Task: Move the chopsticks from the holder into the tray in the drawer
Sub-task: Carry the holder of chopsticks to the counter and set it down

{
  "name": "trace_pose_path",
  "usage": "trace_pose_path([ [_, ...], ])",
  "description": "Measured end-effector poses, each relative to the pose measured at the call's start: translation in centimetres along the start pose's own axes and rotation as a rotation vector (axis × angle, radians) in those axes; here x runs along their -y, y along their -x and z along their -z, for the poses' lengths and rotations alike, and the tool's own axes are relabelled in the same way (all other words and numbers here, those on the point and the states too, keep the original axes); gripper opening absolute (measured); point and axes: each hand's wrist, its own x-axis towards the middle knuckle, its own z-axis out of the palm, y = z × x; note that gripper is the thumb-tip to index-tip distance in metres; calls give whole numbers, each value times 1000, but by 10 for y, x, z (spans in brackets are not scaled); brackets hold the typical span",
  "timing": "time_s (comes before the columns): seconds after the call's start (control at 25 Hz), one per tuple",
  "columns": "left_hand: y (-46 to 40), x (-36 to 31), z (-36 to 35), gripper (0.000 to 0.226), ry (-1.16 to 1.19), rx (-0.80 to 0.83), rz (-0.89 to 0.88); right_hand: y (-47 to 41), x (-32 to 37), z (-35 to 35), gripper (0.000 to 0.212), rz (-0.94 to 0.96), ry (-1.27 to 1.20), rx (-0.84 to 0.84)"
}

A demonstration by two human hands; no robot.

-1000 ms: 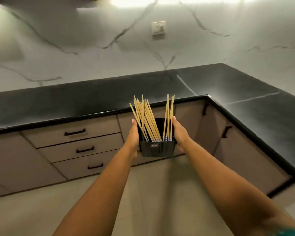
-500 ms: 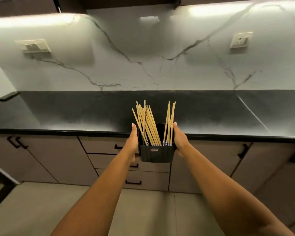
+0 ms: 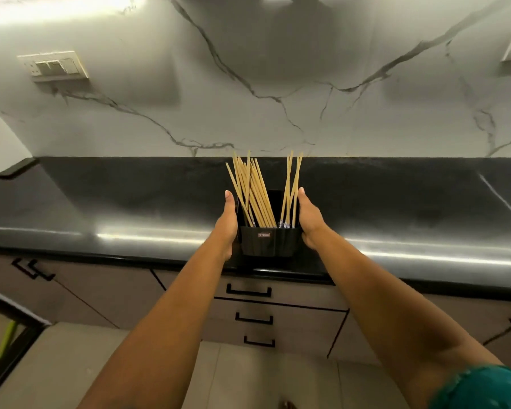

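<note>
I have both hands on the black holder [image 3: 266, 242]; my left hand [image 3: 226, 228] is pressed flat against its left wall and my right hand [image 3: 309, 224] against its right wall, thumbs up along the top corners, so the holder is clamped between the two palms; it sits low over the near edge of the black countertop [image 3: 101, 211], and I cannot tell whether its base touches the stone.

The wooden chopsticks [image 3: 252, 194] stand loose inside, their tips fanned above the rim; a thick bunch leans in the left part, a thinner few [image 3: 292, 187] stand nearly upright on the right, with a gap between the two groups; neither hand touches a stick, they lie between my palms and above them.

I judge the sticks light, stiff and smooth, likely to slide or spill if the holder tips, so I keep it upright; to lift them out I would pinch a bunch near mid-length, just above the rim, rather than at the tips.

Below the counter three drawers are stacked, all closed; the top drawer [image 3: 278, 290] sits right under the holder; no tray is in view, so which drawer holds it I cannot say.
</note>
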Motion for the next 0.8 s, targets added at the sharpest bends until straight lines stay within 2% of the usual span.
trace_pose_path([
  [0.2,-82,-27,4,95,-5,-28,32,-97,10,-17,58,-27,20,22],
  [0.4,-140,-39,12,82,11,-29,24,-161,15,-32,60,-72,51,21],
  [0.72,-169,-37,25,84,-33,-16,65,-187,5,-48,62,-100,79,-7],
  [0.8,-168,-33,27,82,-16,-85,49,-180,10,-47,66,-81,119,-22],
])
